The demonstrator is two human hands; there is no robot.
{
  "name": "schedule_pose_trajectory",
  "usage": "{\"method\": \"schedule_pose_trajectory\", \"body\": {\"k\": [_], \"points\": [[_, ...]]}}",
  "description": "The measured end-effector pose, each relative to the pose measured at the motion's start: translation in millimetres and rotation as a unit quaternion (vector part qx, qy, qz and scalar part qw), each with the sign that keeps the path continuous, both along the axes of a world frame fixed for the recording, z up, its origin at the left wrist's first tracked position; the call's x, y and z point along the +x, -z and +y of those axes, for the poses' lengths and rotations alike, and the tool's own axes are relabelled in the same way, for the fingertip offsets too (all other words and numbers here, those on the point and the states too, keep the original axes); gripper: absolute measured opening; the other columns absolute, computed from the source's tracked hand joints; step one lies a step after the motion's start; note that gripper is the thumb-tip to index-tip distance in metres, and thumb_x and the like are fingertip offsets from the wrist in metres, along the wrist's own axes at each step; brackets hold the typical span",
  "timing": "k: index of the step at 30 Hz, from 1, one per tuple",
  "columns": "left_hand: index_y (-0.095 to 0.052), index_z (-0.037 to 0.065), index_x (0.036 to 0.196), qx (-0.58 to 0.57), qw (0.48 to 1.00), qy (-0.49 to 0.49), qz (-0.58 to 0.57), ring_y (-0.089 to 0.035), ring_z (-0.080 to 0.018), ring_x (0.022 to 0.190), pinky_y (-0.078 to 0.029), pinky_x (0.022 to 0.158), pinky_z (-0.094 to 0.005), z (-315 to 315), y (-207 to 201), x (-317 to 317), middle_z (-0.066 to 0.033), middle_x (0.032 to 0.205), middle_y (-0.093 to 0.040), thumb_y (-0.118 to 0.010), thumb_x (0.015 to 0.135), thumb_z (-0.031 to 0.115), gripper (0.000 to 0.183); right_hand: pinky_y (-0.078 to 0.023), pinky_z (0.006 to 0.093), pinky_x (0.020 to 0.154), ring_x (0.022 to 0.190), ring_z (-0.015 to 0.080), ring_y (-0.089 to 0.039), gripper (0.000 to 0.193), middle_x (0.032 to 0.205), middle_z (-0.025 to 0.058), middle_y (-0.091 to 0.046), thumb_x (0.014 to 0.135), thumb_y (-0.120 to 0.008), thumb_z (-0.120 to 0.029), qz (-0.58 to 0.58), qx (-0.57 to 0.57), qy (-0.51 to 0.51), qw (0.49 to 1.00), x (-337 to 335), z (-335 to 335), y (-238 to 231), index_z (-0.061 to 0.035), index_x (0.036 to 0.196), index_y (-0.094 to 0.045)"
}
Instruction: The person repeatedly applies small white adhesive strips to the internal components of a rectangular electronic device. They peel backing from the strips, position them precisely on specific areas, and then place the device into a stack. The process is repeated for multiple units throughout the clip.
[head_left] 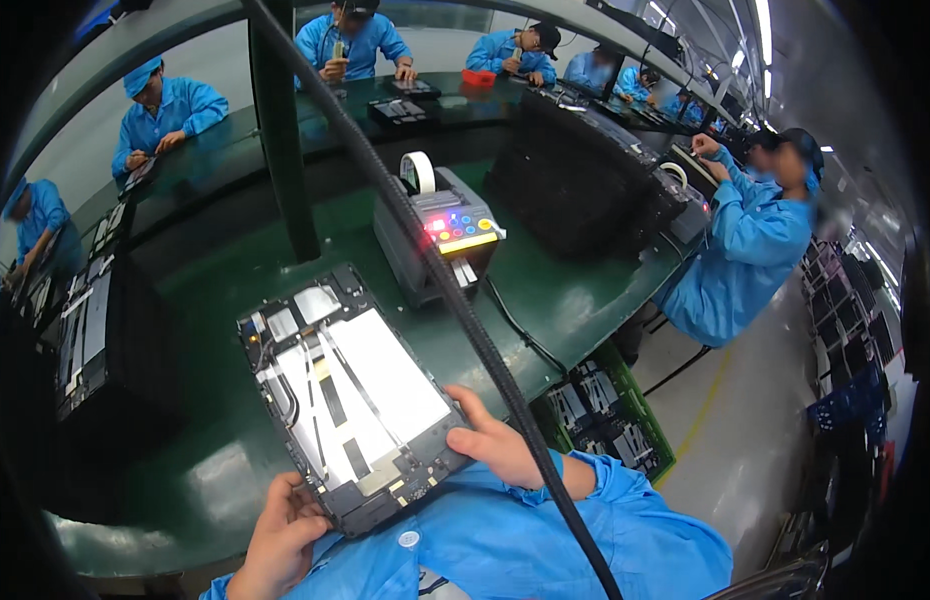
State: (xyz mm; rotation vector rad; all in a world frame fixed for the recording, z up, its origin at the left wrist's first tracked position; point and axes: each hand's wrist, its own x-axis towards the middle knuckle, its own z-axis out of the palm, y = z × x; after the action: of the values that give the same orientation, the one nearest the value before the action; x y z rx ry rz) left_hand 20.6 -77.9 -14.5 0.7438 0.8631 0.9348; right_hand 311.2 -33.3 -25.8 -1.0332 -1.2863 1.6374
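Observation:
Both my hands hold an opened tablet (390, 385) above the near edge of the green workbench, tilted, with its insides facing up. Its dark frame surrounds a large silver-white battery, with thin black cables and yellow tape strips across it. A circuit board shows at its near end. My left hand (282, 535) grips the near left corner, thumb on top. My right hand (500, 448) is closed on the near right corner, its thumb pressing the rim. The fingers under the tablet are hidden.
A grey tape dispenser (400, 235) with lit buttons stands beyond the tablet. A black braided cable (465, 320) crosses the view. Dark stacks (575, 180) of parts fill the right of the bench. A green crate (665, 445) of tablets sits lower right. Co-workers (760, 250) in blue sit around.

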Motion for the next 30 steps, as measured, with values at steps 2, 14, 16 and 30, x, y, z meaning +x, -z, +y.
{"method": "schedule_pose_trajectory", "body": {"k": [2, 14, 16, 30], "points": [[-0.034, 0.003, 0.129, -0.038, 0.999, 0.019, 0.014, -0.054, -0.0252, 0.107, -0.045, 0.091, -0.0393, -1.1, 9.7, -7.8, -0.0171, 0.123, -0.049, -0.057, 0.077, -0.001, 0.057, -0.037, 0.0339, 0.098, 0.119, 0.0296, -0.047, 0.073, 0.127, 0.0224, -0.047, 0.09, -0.057, -0.041, -0.087, 0.019, -0.017, 0.996, 2.4, -0.6, 6.6, -0.0022, 0.141, -0.021], [-0.05, -0.006, 0.123, 0.039, 0.972, 0.069, 0.221, -0.063, -0.0159, 0.087, -0.049, 0.072, -0.025, 22.7, -52.7, -39.9, -0.0144, 0.114, -0.058, -0.064, 0.082, 0.011, 0.047, -0.046, 0.0255, 0.063, 0.076, 0.0119, -0.061, 0.045, 0.094, 0.0078, -0.066, 0.091, -0.056, -0.044, -0.198, 0.067, 0.174, 0.962, 53.6, 92.1, -35.0, -0.0011, 0.103, -0.06], [-0.054, -0.005, 0.12, 0.146, 0.948, 0.056, 0.278, -0.062, -0.0145, 0.086, -0.048, 0.072, -0.0248, 36.9, -58.5, -33.9, -0.0139, 0.112, -0.058, -0.066, 0.08, 0.01, 0.044, -0.044, 0.0245, 0.057, 0.068, 0.0146, -0.063, 0.051, 0.09, 0.0098, -0.067, 0.091, -0.052, -0.052, -0.139, -0.027, 0.121, 0.983, 66.9, 130.8, -18.6, -0.0021, 0.1, -0.06], [-0.069, 0.003, 0.087, 0.467, 0.807, 0.014, 0.361, -0.059, -0.0204, 0.06, -0.047, 0.055, -0.0312, 87.7, -48.2, 24.3, -0.0072, 0.075, -0.063, -0.072, 0.074, 0.018, 0.02, -0.049, 0.0326, 0.062, 0.065, 0.0211, -0.062, 0.011, 0.071, 0.0085, -0.063, 0.086, -0.061, -0.013, -0.275, 0.303, -0.153, 0.899, -26.4, 75.3, -82.7, -0.0034, 0.082, -0.066]]}}
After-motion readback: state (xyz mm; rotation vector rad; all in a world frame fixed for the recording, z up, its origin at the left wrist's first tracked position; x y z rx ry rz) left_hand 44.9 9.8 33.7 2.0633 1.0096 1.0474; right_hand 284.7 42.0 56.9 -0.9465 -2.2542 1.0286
